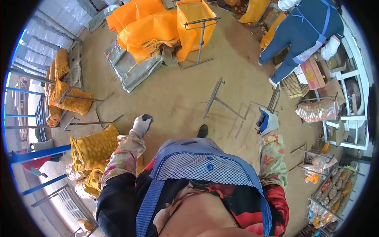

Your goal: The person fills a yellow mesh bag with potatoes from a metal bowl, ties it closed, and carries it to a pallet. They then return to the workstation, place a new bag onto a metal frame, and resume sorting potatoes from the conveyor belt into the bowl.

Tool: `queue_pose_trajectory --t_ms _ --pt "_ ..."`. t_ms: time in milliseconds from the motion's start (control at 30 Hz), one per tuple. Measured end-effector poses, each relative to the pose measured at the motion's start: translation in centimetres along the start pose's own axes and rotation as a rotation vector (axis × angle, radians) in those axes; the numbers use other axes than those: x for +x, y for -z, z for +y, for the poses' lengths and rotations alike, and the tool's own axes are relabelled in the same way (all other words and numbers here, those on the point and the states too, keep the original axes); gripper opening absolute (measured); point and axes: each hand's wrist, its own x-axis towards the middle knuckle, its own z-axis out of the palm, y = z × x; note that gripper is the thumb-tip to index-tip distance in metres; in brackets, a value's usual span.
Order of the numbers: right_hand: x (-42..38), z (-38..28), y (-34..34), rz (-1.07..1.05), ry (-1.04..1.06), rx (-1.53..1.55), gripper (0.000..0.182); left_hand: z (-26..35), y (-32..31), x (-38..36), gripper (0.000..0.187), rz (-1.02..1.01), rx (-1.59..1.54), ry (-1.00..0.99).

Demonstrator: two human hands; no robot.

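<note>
Apron nearest, check bib; take it as landmark. Orange sacks, big heap, well ahead of apron and left. Co-worker bent over, far ahead-right of apron, back toward it. Grey sheets, flat stack, ahead-left of apron, just beside the heap. Filled sack, yellow mesh, left of apron, near the left sleeve. Metal stand on the floor, ahead of apron, slightly right. Metal bars, ahead-right of apron, in the right hand, glove wrapped round the near end; can't tell if they join the stand. Left hand, gloved, ahead-left of apron, fingers curled, nothing visible in it; can't tell how tightly closed. Shoe just ahead of apron, near the stand.

Risks, my judgement: stand's low leg could trip that shoe on a careless step. One-handed hold, so bars could twist or slip if they snag the stand. Swinging them wide ahead-right could clip the co-worker's foot.
</note>
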Motion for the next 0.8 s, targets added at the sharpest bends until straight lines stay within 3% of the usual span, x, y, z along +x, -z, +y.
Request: queue_pose_trajectory --t_ms 33,233,300,400,500,667,800 --pt "1.0 -1.5 -0.4 -0.004 0.010 -0.032 0.023 2.0 -1.3 0.7 0.017 -0.082 -0.186 0.021" --pt "7.6 -9.5 -2.5 -0.084 0.035 -0.156 0.021 18.8 -10.7 4.1 0.027 -0.380 -0.402 -0.117" --pt "10.0 -12.3 -3.5 -0.112 0.016 -0.163 0.022 22.1 -14.6 6.8 0.036 -0.331 -0.218 -0.472" --pt "12.8 -15.3 -4.7 -0.062 0.049 -0.230 0.022 31.0 -16.3 8.1 0.038 -0.570 -0.174 -0.154" --pt "17.8 -20.4 -5.5 -0.068 0.080 -0.312 0.023 35.2 -18.2 11.2 0.029 -0.604 -0.226 -0.078" --pt "23.0 -26.6 -8.3 -0.086 0.252 -0.363 0.024 41.5 -19.0 15.3 0.033 -0.729 -0.403 0.096" --pt "27.2 -30.9 -11.0 -0.093 0.272 -0.363 0.021 46.1 -19.4 19.6 0.031 -0.787 -0.427 0.087"
